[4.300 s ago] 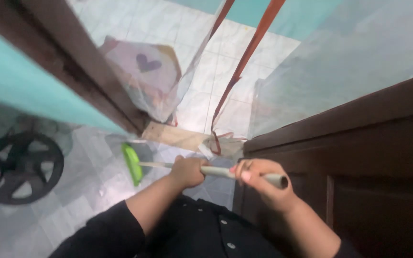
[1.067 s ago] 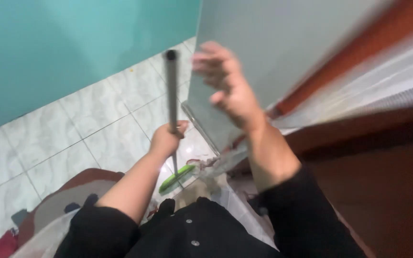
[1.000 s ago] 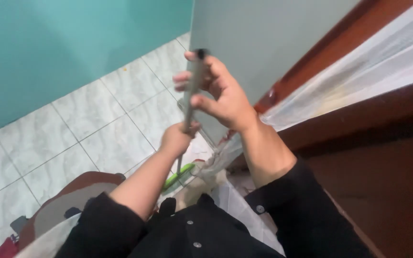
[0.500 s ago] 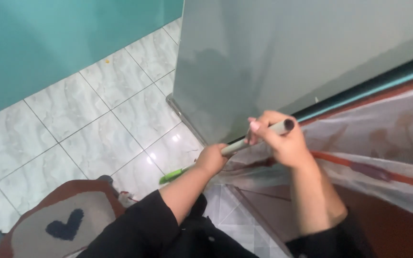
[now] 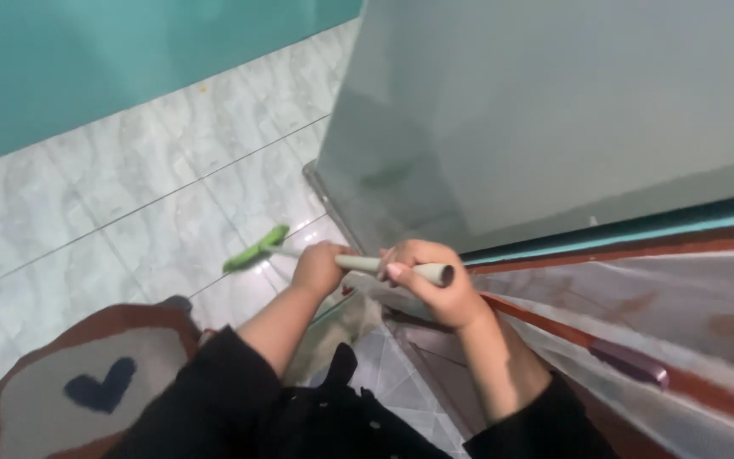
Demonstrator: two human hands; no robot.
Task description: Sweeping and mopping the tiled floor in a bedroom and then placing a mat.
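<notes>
Pale marbled floor tiles [image 5: 129,212] ran up to a teal wall [image 5: 129,59], with a tall grey panel [image 5: 554,110] on the right. Both hands were clenched on the grey tubular broom handle [image 5: 358,264]: the left hand [image 5: 320,268] lower down, the right hand [image 5: 431,285] near its open end. Its green brush head [image 5: 255,249] rested on the tiles by the panel's corner. Keeping the head flat and pulling low along the panel's edge would likely work best. A brown heart-patterned mat [image 5: 87,382] lay beside.

Domestic interior, prob. a home: marbled tile floor [image 5: 129,212], teal wall [image 5: 87,68], heart-pattern floor mat [image 5: 70,391], grey cabinet panel [image 5: 554,110], sheer curtain [image 5: 664,323] w/ red trim
</notes>
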